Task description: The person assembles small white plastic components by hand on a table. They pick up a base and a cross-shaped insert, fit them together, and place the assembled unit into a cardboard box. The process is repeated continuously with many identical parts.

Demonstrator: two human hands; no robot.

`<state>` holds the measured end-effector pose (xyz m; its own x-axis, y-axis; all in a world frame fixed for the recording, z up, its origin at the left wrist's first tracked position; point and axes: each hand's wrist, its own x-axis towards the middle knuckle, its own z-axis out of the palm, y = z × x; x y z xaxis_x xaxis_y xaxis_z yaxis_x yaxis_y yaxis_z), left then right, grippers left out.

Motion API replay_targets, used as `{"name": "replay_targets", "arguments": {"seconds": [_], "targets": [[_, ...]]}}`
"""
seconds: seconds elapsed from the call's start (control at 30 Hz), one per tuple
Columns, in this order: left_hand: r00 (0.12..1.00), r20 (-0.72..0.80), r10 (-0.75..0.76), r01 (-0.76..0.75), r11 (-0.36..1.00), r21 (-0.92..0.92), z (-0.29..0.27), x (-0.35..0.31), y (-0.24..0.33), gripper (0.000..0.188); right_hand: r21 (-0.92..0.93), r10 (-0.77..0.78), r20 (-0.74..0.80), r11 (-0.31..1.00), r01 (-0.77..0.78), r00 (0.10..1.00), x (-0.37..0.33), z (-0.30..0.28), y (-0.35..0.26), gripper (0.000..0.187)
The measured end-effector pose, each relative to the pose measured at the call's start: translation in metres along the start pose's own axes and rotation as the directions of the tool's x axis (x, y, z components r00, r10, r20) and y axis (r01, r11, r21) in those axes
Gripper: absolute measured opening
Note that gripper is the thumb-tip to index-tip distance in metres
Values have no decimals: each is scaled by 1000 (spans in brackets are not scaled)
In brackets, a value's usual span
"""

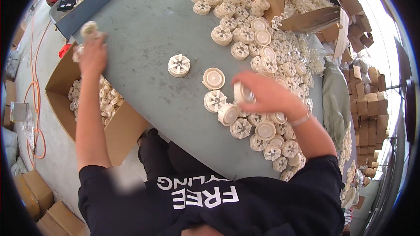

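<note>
My left hand (92,56) is raised over the table's left edge, above an open cardboard box (124,126). Its fingers are closed around round cream plastic parts: one part (89,28) shows at the fingertips, another (78,53) beside the palm, both blurred. Over the table, my right hand (267,97) grips a round cream plastic part (243,92), its fingers curled over the side. Near that hand lie a spoked round part (215,101) and a smooth-faced disc (214,78). Farther left, one spoked part (179,65) rests alone on the grey-green tabletop (144,30).
Many similar parts (262,38) spread along the table's right side. Flaps of a cardboard carton (310,19) jut over them at the back. A blue-grey bin (94,6) stands at the far left corner. An orange hose (36,87) lies on the floor.
</note>
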<state>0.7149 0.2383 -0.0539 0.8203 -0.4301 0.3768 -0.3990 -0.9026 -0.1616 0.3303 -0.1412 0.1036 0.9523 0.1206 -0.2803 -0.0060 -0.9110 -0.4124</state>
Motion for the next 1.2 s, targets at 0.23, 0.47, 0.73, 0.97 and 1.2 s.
{"name": "replay_targets", "arguments": {"seconds": [0.23, 0.47, 0.73, 0.97, 1.2], "targets": [[958, -181, 224, -284, 626, -727, -100, -56, 126, 69, -182, 35, -225, 980, -77, 974, -34, 89, -46, 76], [784, -129, 607, -488, 474, -733, -115, -89, 242, 62, -100, 73, -330, 989, -111, 941, -20, 86, -33, 75], [868, -135, 478, -428, 585, -689, -110, -84, 195, 48, 144, 243, -359, 968, -204, 901, 25, 85, -47, 76], [989, -60, 134, -145, 830, -538, -72, -93, 72, 50, 222, 191, -179, 964, -149, 965, 199, 79, -110, 82], [912, -203, -356, 293, 913, -285, -24, -113, -119, 57, 280, -16, -530, 940, 193, 848, 291, 80, -148, 85]]}}
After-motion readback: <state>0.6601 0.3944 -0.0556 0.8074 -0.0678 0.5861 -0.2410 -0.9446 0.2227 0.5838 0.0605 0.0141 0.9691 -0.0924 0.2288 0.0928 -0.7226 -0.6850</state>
